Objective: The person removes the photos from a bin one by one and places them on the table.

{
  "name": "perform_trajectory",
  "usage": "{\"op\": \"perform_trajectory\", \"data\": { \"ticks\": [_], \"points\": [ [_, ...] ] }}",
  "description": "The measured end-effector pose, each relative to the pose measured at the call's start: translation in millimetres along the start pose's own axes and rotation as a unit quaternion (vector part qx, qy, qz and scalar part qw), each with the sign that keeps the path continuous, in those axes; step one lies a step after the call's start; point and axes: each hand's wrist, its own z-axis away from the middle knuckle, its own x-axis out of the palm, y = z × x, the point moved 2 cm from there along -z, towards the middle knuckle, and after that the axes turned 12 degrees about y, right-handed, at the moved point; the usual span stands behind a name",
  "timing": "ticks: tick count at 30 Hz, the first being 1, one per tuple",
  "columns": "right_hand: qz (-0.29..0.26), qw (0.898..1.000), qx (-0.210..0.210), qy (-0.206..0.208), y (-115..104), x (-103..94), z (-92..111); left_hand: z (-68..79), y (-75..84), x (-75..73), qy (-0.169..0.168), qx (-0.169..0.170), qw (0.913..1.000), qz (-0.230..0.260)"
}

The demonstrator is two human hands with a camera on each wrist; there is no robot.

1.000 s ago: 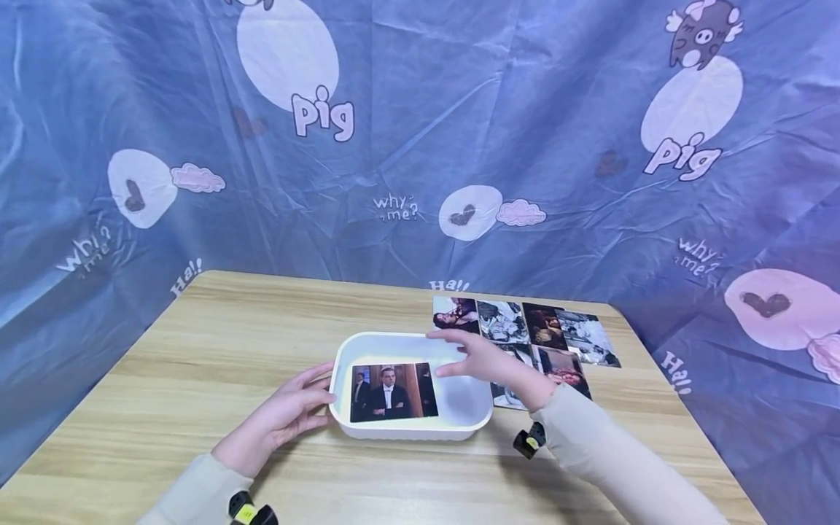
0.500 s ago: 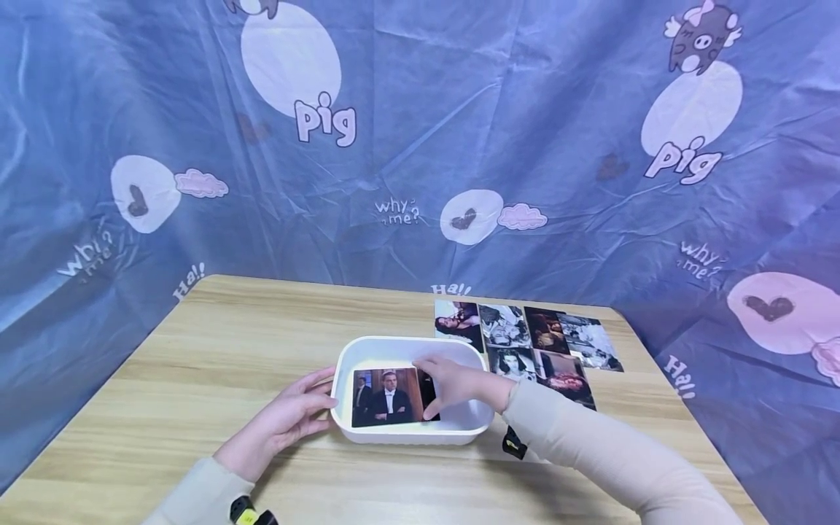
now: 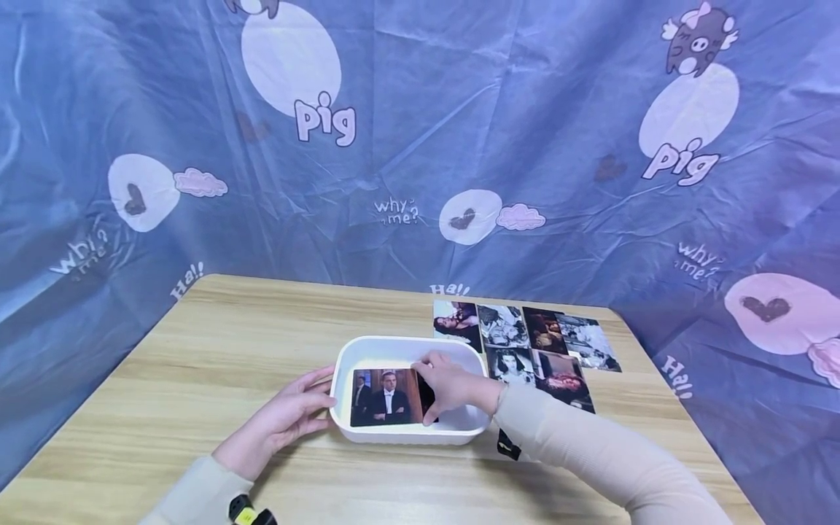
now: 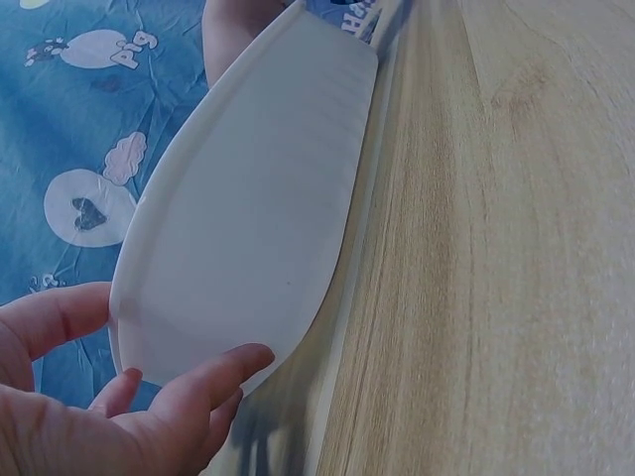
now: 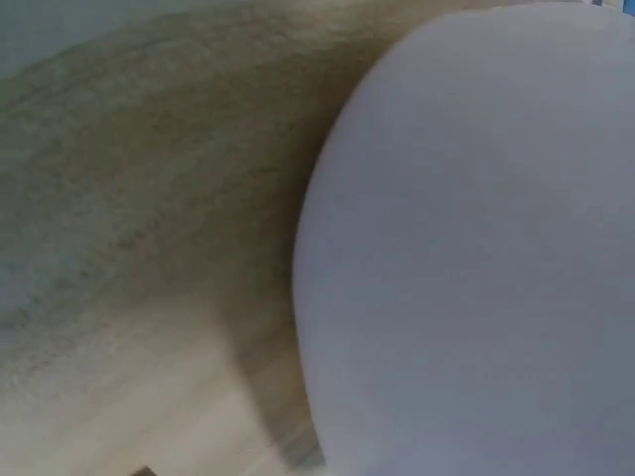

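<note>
A white plastic tub stands on the wooden table. Inside it lies a photo of a person in a dark suit. My left hand steadies the tub's left end; in the left wrist view its thumb touches the rim and its fingers rest against the outer wall. My right hand reaches into the tub, thumb at the photo's near edge and fingers toward its far edge, gripping its right part and covering some of it. The right wrist view shows only the tub's outer wall, with the hand hidden.
Several photos, among them a black-and-white portrait, lie side by side on the table behind and right of the tub. A blue printed cloth hangs around the table's back and sides.
My right hand has moved left and down from the tub's far rim onto the photo's right part, closing its thumb and fingers around it. My left hand has stayed at the tub.
</note>
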Motion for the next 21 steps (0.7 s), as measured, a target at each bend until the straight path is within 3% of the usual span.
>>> {"op": "perform_trajectory", "data": {
  "ticks": [10,21],
  "points": [
    [0.013,0.999,0.011,0.027,0,3.7,-3,-0.6,-2.9,-0.7,0.004,0.001,1.0,-0.002],
    [-0.116,0.987,0.006,0.111,12,-4.5,-6,-0.7,-3.3,-0.2,0.012,0.004,0.9999,-0.011]
  ]
}}
